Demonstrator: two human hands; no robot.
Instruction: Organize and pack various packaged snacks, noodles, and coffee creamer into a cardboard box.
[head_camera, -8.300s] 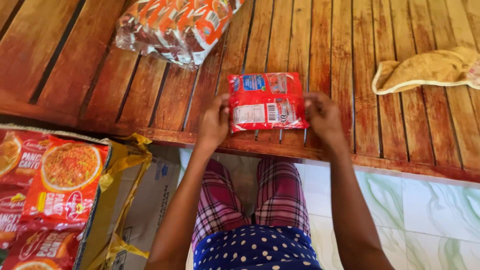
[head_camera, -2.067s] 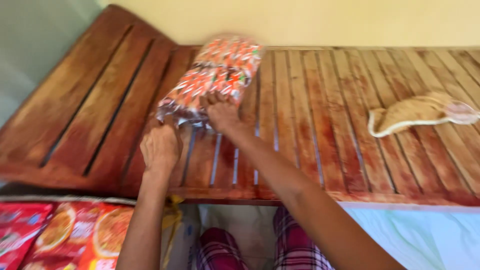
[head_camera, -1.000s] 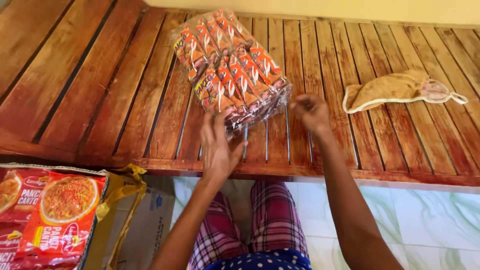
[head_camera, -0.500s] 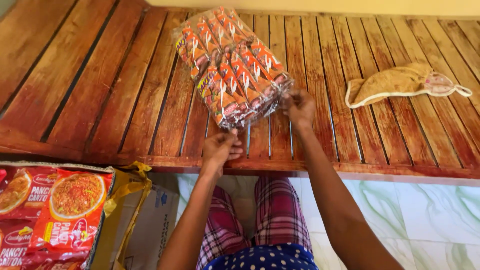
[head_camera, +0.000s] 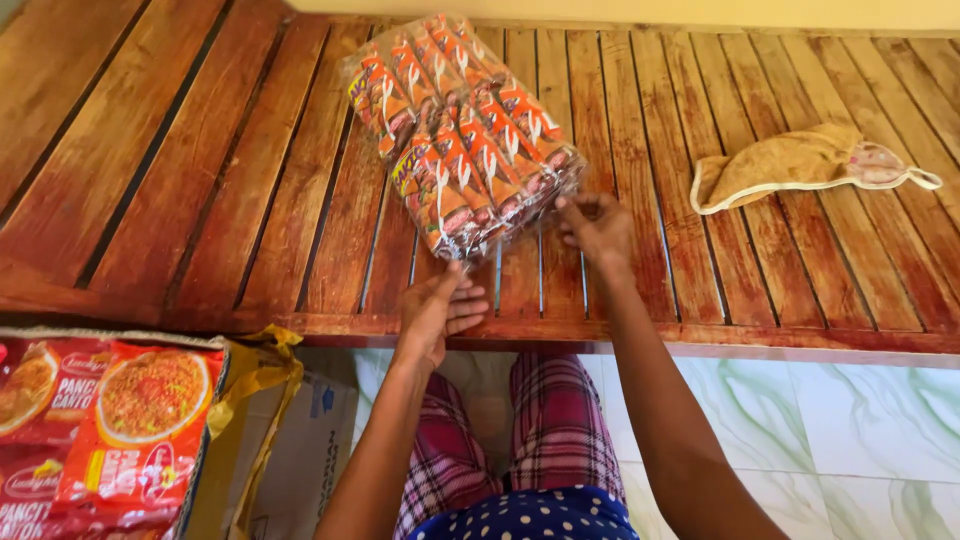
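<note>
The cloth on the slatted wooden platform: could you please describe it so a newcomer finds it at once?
On the slatted wooden platform, look right of the clear bundle of orange packets. The tan cloth lies crumpled there, alone, soft and matte, with a pale looped edge.

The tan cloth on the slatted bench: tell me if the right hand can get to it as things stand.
Probably yes. The right hand sits at the snack multipack's near corner, and only bare wooden slats lie between it and the tan cloth further right.

The clear bundle of packets (head_camera: 460, 130) takes up the counter's (head_camera: 150, 180) middle, with bare slats to its left. To the right, a tan cloth (head_camera: 790, 170) lies well apart, leaving an open lane between.
</note>
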